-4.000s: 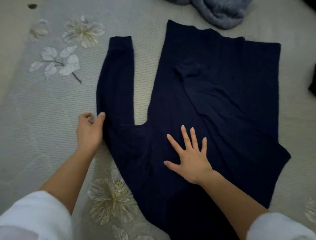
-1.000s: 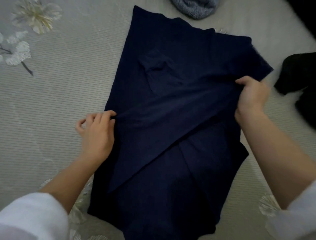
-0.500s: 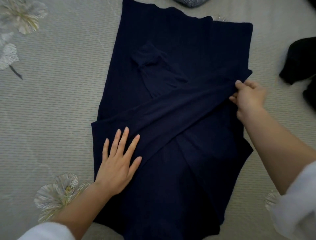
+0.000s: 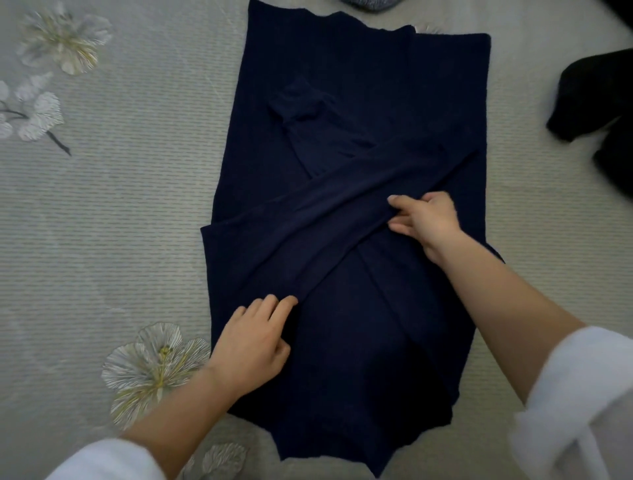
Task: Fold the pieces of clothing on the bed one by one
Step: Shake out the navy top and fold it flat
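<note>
Dark navy knit sweater (image 4: pixel 342 342) flat on grey flower-embroidered bedspread (image 4: pixel 102 222), long axis running near to far. Folded sleeve (image 4: pixel 308 236) across it diagonally, lower left to upper right. Right hand (image 4: pixel 428 219) near sweater's right edge, pinching sleeve. Left hand (image 4: pixel 250 346) at sweater's lower left, fingers bent onto sleeve end; grip unclear. Black garment (image 4: pixel 596 99) well right of sweater.

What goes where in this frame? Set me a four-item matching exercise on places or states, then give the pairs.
Things: 1 navy sweater; 2 black garment; 3 grey knit; 4 right hand.
Descriptions: A at the top edge; B gripping navy fabric; C at the right edge; D lying in the centre.
Pairs: 1-D, 2-C, 3-A, 4-B.
</note>
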### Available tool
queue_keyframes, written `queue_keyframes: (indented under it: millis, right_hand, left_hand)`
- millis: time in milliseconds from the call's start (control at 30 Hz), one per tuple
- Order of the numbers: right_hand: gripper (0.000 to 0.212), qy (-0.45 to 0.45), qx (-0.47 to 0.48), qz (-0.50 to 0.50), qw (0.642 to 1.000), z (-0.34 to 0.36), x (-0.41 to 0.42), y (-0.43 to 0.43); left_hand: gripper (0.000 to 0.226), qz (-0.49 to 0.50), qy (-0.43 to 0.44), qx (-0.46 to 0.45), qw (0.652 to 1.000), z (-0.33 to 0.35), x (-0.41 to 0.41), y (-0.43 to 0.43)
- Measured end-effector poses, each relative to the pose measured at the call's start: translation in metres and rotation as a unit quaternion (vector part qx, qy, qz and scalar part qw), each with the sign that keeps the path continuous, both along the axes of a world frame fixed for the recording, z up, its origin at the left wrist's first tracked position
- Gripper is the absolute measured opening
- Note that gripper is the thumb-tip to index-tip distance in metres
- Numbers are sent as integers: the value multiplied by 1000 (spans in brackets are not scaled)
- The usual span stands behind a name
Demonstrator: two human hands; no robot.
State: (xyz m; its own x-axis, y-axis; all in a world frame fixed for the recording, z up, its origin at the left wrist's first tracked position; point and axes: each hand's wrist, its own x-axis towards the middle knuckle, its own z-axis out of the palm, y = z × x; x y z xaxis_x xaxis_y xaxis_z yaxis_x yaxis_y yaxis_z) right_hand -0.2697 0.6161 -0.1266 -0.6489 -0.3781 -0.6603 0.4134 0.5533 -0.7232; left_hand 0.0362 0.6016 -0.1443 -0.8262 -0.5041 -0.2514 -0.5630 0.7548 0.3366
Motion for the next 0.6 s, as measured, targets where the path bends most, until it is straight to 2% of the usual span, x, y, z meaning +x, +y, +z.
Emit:
queue_keyframes:
  millis: [67,167,267,367,433,533,600]
  right_hand:
    - [49,-23,3,18,1000,-2,20,4]
    - [37,15,23,5,1000,-2,42,10]
    - [31,45,49,-72,995,-1,57,19]
    - [34,23,45,-73,996,-1,79,28]
    - [34,26,42,-55,997,0,92,33]
    - [30,77,79,26,994,2,116,52]
    - [23,124,96,83,984,4,133,76]
  left_hand:
    - [64,21,-24,50,998,6,0,1]
    - [58,36,-18,124,991,10,4,-1]
    - [53,-6,-3,146,989,14,17,0]
    - [42,-9,-1,133,991,20,36,4]
    - [34,30,24,106,994,20,47,9]
    - [26,167,77,72,980,17,65,16]
    - [27,217,64,72,971,18,74,20]
